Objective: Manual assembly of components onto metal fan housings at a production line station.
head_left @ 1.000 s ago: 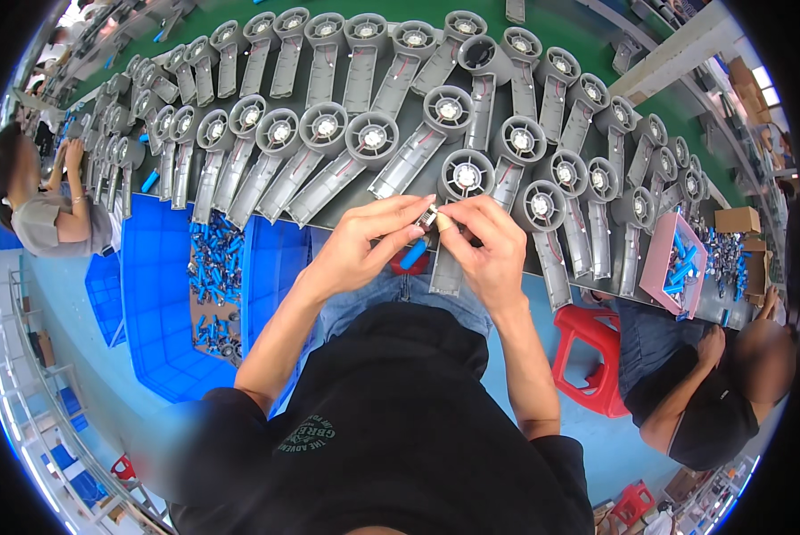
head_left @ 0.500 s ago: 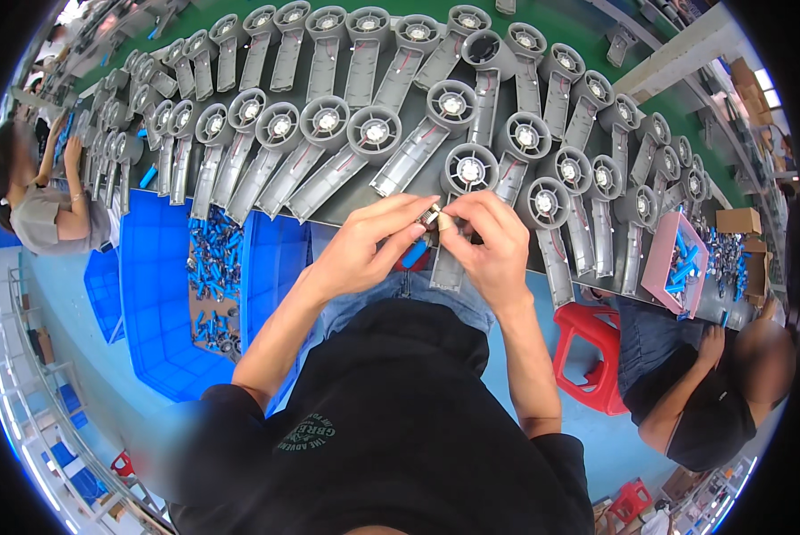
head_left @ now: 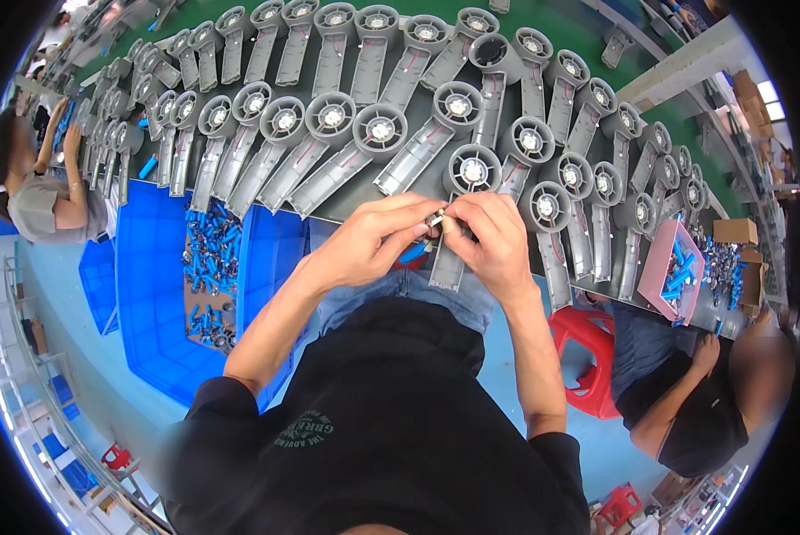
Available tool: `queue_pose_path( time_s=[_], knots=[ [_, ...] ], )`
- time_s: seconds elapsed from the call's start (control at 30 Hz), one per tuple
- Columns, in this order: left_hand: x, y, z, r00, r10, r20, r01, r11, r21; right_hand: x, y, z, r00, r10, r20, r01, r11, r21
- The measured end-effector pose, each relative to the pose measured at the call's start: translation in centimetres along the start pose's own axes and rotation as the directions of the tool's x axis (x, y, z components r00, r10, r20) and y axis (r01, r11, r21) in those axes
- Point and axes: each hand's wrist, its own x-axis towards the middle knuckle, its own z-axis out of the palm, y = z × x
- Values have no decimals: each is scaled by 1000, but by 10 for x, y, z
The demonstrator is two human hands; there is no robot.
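My left hand (head_left: 377, 239) pinches a small dark part with a metallic edge (head_left: 434, 218) between thumb and fingertips; its exact kind is too small to tell. From the other side my right hand (head_left: 491, 234) closes on something light and tiny at that part's end, mostly covered by the fingertips. Just below the fingers hangs a blue cylinder (head_left: 413, 253), apparently a battery cell; whether it is joined to the small part is hidden. Right beyond my hands lies a grey fan housing (head_left: 473, 169) with a round fan head, its handle passing behind my right hand.
Rows of similar grey fan housings (head_left: 379, 130) cover the bench. Left of me stand blue bins (head_left: 155, 303) beside a box of blue cylinders (head_left: 211, 254). At right are a pink tray (head_left: 676, 272) of blue cylinders, a red stool (head_left: 587, 361) and a seated person (head_left: 689, 401).
Both hands stay close together at the small part, with slight finger shifts. The blue cylinder now sits more tilted and partly hidden. The whole view has shifted a little.
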Motion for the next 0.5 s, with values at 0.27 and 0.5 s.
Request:
queue_pose_path(
  time_s=[0.27, 0.5],
  knots=[
    [-3, 1, 6, 982, -91, -163, 75, 992, -104, -9, -55, -17, 788, 604, -121, -608, 794, 8],
    [12, 23, 14, 973, -120, -198, 75, 972, -221, -30, -90, -35, 403, 891, 210, -867, 298, 400]
  ],
)
